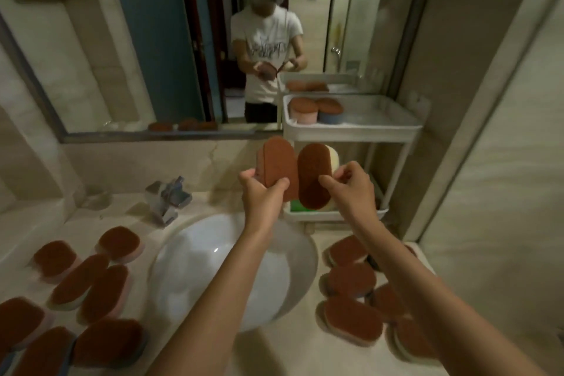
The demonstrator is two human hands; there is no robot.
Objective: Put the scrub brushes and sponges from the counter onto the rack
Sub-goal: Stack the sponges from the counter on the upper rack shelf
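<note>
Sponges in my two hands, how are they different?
The left-hand sponge shows only a thin pinkish edge; the right-hand sponge shows pale yellow foam behind. The left-hand sponge is held higher than the right-hand sponge. Both stand upright, brown scrub faces toward the camera.

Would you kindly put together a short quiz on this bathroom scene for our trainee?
1. True or false: the right hand grips a yellow-backed sponge.
2. The left hand holds: A nothing; B a brown-topped sponge; C a faucet.
3. Fill in: the rack's top tray holds ___ sponges.
Key: 1 true; 2 B; 3 two.
</note>
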